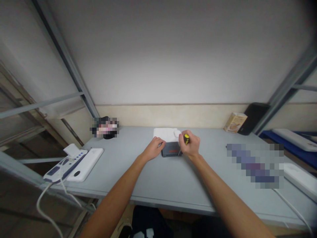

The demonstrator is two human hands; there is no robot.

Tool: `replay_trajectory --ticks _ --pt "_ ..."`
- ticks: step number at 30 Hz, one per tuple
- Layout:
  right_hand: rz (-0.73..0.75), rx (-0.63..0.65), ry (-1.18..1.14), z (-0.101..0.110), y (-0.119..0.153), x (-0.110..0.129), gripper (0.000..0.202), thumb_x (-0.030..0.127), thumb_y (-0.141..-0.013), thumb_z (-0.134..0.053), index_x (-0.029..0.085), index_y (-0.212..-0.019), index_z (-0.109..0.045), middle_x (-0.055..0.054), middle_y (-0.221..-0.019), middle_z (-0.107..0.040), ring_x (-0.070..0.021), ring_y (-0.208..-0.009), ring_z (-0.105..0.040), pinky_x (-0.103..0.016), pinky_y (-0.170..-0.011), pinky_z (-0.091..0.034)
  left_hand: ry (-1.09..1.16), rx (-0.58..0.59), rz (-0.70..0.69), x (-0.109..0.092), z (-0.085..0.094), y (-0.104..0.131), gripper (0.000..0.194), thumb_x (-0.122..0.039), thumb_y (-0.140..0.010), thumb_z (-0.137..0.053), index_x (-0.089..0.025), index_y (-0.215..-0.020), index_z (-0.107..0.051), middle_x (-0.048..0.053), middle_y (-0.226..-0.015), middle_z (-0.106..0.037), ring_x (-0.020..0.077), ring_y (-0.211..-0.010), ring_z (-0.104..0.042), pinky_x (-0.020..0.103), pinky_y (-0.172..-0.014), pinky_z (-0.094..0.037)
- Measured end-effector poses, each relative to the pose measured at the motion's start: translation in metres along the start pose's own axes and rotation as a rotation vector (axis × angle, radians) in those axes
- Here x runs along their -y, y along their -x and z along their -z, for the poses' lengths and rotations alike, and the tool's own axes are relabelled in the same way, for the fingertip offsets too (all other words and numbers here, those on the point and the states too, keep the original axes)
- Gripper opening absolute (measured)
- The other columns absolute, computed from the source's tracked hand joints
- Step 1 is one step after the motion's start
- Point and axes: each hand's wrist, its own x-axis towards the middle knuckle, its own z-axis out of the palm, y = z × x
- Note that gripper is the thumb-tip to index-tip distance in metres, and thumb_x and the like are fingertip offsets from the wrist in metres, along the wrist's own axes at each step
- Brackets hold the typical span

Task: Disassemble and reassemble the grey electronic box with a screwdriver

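Screwdriver [186,139] sits in the closed right hand [193,143]; the left hand [155,147], fingers curled, grips the box [171,149] by its left corner (likely to steady it).

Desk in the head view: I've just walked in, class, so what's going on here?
A person has both hands at a small dark grey box on the desk. The left hand is at the box's left edge, while the right hand grips a black-and-yellow handle, possibly a screwdriver's, at the right side. Something white shows just beyond the box's front.
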Motion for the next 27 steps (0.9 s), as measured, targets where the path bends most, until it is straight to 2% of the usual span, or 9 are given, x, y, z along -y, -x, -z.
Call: replay_trajectory --ticks 7,16,27 --pt "-0.099 -0.027 -0.043 -0.008 0.005 0.007 0.015 0.030 -0.089 -0.057 0.023 -0.076 -0.057 0.004 -0.057 -0.051 -0.0121 -0.048 -0.047 -0.025 -0.054 -0.037 0.009 -0.018 -0.010 -0.005 0.002 0.001 0.032 -0.035 -0.105 -0.041 -0.022 -0.103 -0.069 0.007 -0.100 -0.070 0.0229 -0.098 -0.058 0.036 -0.095 -0.040" --pt "-0.035 -0.008 -0.051 -0.016 0.011 0.013 0.014 0.030 -0.093 -0.055 0.022 -0.081 -0.057 0.003 -0.061 -0.056 -0.0117 -0.049 -0.049 -0.024 -0.052 -0.038 -0.001 -0.053 0.016 -0.005 0.003 -0.001 0.032 -0.032 -0.105 -0.039 -0.021 -0.104 -0.069 0.006 -0.102 -0.071 0.0216 -0.102 -0.059 0.036 -0.098 -0.041" --pt "0.044 0.008 -0.138 -0.021 0.016 0.024 0.009 0.024 -0.092 -0.058 0.022 -0.083 -0.057 0.003 -0.064 -0.058 -0.0113 -0.053 -0.053 -0.024 -0.056 -0.041 -0.051 -0.055 -0.005 -0.006 0.003 -0.001 0.030 -0.031 -0.105 -0.041 -0.021 -0.098 -0.068 0.005 -0.097 -0.070 0.0201 -0.097 -0.059 0.035 -0.094 -0.044"
